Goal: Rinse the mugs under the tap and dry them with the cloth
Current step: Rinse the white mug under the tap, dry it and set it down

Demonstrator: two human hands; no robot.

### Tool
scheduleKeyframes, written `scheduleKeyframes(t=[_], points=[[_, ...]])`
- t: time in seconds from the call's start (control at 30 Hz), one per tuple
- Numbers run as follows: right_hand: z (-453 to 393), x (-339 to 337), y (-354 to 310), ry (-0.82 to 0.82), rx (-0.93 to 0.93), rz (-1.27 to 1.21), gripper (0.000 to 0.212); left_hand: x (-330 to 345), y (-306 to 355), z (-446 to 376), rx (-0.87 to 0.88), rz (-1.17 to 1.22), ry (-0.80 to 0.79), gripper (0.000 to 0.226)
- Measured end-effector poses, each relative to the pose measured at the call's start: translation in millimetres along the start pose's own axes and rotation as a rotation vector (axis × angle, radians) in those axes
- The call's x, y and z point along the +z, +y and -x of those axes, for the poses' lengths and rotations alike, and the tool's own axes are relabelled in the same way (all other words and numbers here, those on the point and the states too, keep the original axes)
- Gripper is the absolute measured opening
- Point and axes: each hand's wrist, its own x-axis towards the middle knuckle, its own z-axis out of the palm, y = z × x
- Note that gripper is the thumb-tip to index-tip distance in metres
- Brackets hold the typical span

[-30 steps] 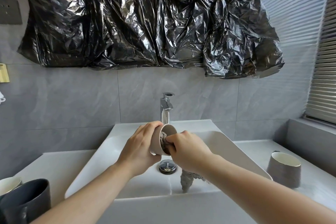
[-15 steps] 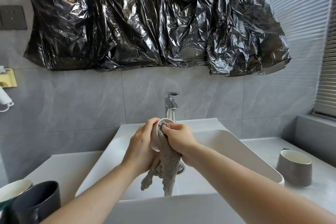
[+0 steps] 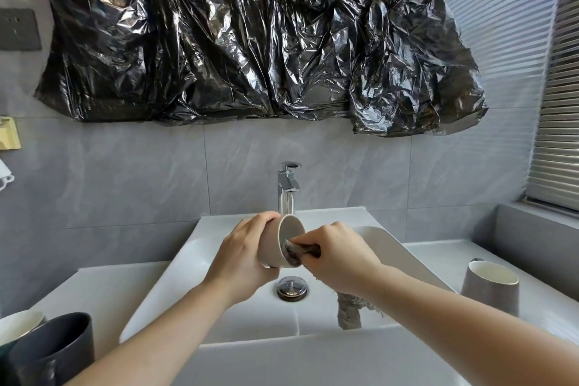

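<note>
Beige ceramic mug point(image 3: 275, 244) tipped sideways at frame centre over the white basin point(image 3: 194, 276), mouth turned right for wiping. Left hand point(image 3: 241, 257) clasped round its body; right hand point(image 3: 340, 257) clenched on grey cloth point(image 3: 296, 252), apparently pressing inside the rim. Tail dangling below.

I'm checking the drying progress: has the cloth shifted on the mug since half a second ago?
Yes. The cloth draped over the rim then; now its end is pushed inside the mug, its tail hanging right of the drain.
</note>
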Motion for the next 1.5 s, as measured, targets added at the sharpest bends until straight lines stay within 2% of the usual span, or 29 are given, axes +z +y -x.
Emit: scheduleKeyframes(t=[0.07,0.1,0.17,0.27,0.43,0.53,0.63,0.7,0.77,0.87,0.97,1.07,1.17,1.23,1.33,1.4,1.5], points=[[-4.1,3.9,7.8,0.053,0.088,0.016,0.02,0.8,-0.1,1.0,-0.015,0.011,0.0,0.087],[-6.9,5.8,12.2,0.099,0.156,-0.018,0.027,0.7,0.0,1.7,-0.027,0.023,-0.005,0.086],[-8.5,15.9,16.7,0.145,0.27,-0.271,0.04,1.3,0.6,1.5,-0.051,0.034,-0.074,0.084],[-5.6,42.0,-6.3,0.038,0.291,-0.548,0.04,5.7,1.2,1.9,-0.039,-0.002,-0.197,0.086],[-16.8,49.2,-15.6,0.122,0.302,-0.649,0.039,5.4,-1.4,1.0,0.004,-0.017,-0.163,0.091],[-16.1,51.1,-6.6,0.214,0.413,-0.646,0.029,6.9,3.2,1.2,0.04,-0.03,-0.129,0.091],[-18.8,53.0,-8.5,0.276,0.544,-0.673,0.03,7.9,5.1,-0.7,0.064,-0.051,-0.1,0.091],[-22.9,52.4,-15.8,0.247,0.575,-0.778,0.03,6.2,3.2,-1.0,0.067,-0.078,-0.088,0.093],[-23.4,50.5,-23.9,0.139,0.46,-0.841,0.035,2.8,-0.1,-0.2,0.046,-0.083,-0.063,0.095],[-20.5,39.6,-25.5,-0.009,0.224,-0.695,0.042,-3.5,-3.5,1.8,-0.006,-0.081,-0.018,0.098],[-18.5,26.7,-9.6,-0.042,0.113,-0.419,0.041,-4.3,-2.7,1.0,-0.004,-0.088,0.004,0.098],[-19.7,17.6,4.4,0.028,0.107,-0.117,0.03,-1.6,0.4,-0.9,0.028,-0.085,-0.01,0.096],[-25.0,17.7,8.4,0.161,0.202,-0.077,0.034,2.5,2.7,-1.9,0.069,-0.094,-0.025,0.095],[-30.2,24.9,0.7,0.209,0.331,-0.223,0.04,3.5,3.4,-2.4,0.07,-0.087,-0.017,0.094],[-39.0,41.5,-20.6,0.153,0.531,-0.654,0.034,2.9,1.8,-2.8,0.076,-0.079,-0.006,0.089],[-41.6,46.4,-32.6,0.082,0.522,-0.813,0.03,0.5,-1.3,-2.0,0.084,-0.07,0.012,0.082],[-33.5,36.3,-38.2,-0.014,0.388,-0.82,0.033,-4.0,-8.9,0.1,0.022,-0.032,0.051,0.084]])
